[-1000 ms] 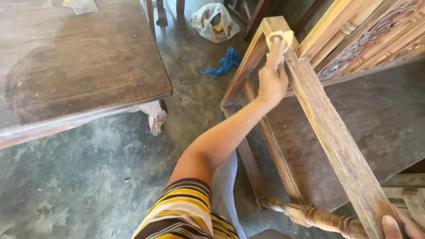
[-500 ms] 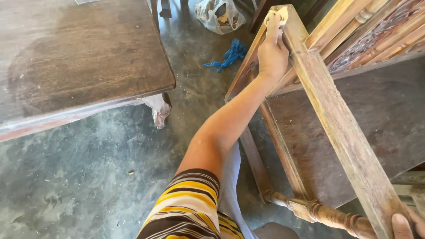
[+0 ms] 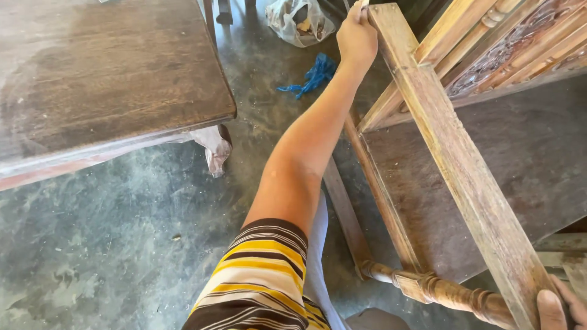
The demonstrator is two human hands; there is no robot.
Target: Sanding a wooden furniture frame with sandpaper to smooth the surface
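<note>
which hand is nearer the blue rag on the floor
The left hand. It presses on the far end of the wooden rail, just right of the blue rag. The right hand grips the rail's near end, at the frame's bottom right corner, far from the rag.

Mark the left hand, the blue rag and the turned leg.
left hand (image 3: 356, 38), head view, back of the hand at the rail's far end.
blue rag (image 3: 315, 74), head view, its bunched middle on the floor.
turned leg (image 3: 452, 296), head view, mid-shaft.
</note>
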